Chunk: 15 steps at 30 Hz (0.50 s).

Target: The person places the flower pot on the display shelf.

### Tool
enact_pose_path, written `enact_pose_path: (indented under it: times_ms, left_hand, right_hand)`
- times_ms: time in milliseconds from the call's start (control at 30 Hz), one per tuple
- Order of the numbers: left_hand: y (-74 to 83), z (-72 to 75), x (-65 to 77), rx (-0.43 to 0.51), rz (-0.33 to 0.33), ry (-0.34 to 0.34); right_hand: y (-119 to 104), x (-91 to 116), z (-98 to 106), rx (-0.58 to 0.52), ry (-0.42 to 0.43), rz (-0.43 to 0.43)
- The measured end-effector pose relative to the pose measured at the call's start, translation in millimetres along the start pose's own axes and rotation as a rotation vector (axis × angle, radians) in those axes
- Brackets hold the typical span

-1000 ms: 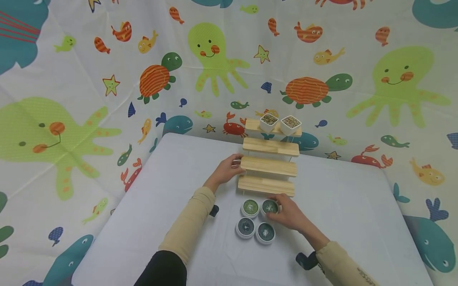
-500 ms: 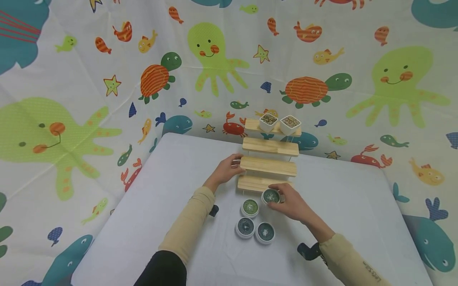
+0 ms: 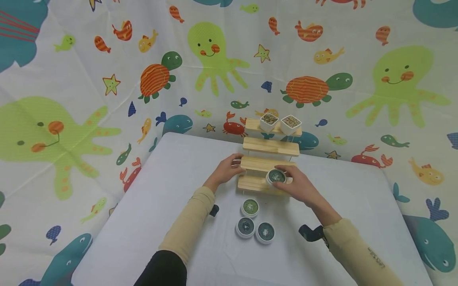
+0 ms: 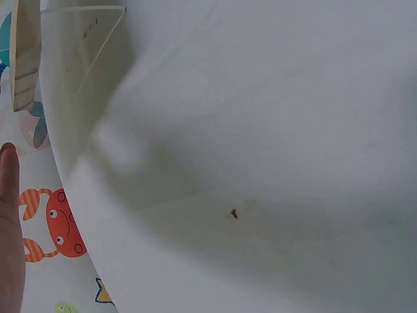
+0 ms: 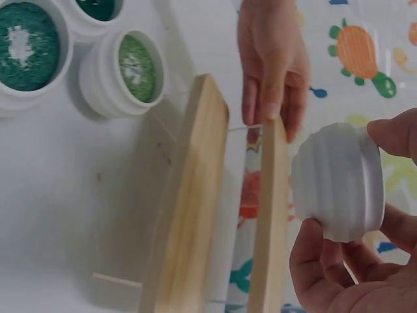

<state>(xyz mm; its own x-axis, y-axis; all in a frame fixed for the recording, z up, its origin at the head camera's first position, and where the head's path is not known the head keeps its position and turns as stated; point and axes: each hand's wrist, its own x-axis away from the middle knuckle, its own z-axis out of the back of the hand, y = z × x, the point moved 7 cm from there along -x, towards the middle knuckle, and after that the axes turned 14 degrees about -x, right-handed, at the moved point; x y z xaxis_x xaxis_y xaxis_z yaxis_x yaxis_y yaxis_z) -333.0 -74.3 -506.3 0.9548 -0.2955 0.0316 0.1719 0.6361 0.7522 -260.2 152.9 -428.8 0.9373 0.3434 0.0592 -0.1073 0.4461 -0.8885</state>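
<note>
A tiered wooden shelf rack (image 3: 270, 146) with clear supports stands at the back of the white table. My left hand (image 3: 226, 171) grips the left end of one of its middle shelves; the right wrist view shows the left thumb and fingers (image 5: 275, 85) around that end. My right hand (image 3: 298, 183) pinches a white ribbed pot (image 5: 339, 182) with a dark green top (image 3: 277, 176), held up in front of the lower shelves. Below the rack sit a light green-topped pot (image 3: 250, 207) and two dark-topped pots (image 3: 245, 227). Part of a left finger (image 4: 10, 195) shows in the left wrist view.
Two square white pots of small grains, one at left (image 3: 268, 121) and one at right (image 3: 290, 124), stand on the top shelf. A white cloth (image 3: 143, 206) covers the table. Behind it hangs a curtain (image 3: 229, 43) printed with sea animals.
My right hand has lifted the dark green-topped pot from the group on the table and carried it up and away, to the lower shelves. My left hand has stayed at the rack.
</note>
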Motion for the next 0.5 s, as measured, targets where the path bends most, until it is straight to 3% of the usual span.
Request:
enact_pose_path:
  times_ms: [500]
  left_hand:
    - [-2.2, -1.9, -2.2, -0.012, 0.004, -0.007]
  right_hand:
    - [-6, -13, 21, -0.07, 0.036, -0.061]
